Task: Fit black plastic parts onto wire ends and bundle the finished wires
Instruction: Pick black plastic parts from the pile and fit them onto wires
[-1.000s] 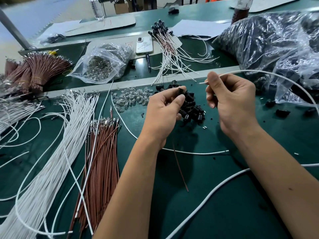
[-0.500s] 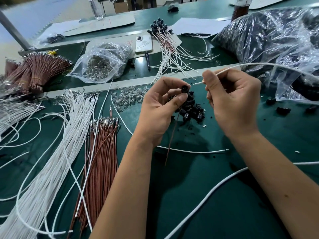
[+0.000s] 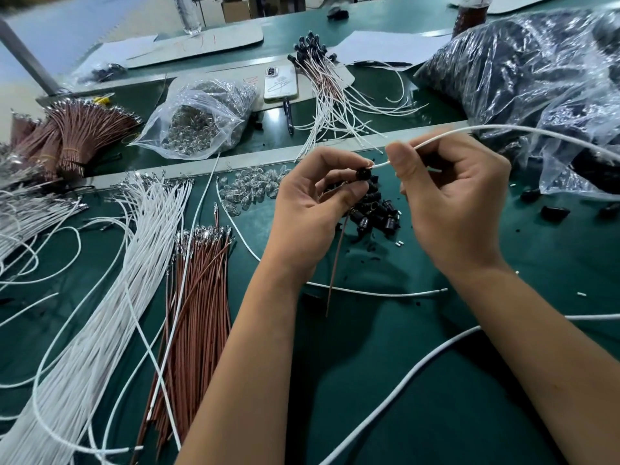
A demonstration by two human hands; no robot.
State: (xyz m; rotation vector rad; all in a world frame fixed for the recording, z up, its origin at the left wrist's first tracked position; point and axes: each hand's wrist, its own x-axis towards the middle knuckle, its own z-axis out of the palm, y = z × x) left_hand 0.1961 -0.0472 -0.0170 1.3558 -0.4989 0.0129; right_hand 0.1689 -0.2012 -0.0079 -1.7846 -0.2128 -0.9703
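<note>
The left hand (image 3: 312, 209) pinches a small black part (image 3: 363, 174) (a brown wire (image 3: 335, 260) hangs below it). The right hand (image 3: 449, 203) pinches a white wire (image 3: 436, 139), its tip touching the part. More black parts (image 3: 375, 213) lie on the green table (image 3: 385, 380) just beyond the hands.

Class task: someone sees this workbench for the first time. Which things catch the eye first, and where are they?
At centre, the left hand pinches a black plastic part while the right hand feeds a white wire toward it. White wires fan across the left; a large plastic bag fills the upper right.
</note>
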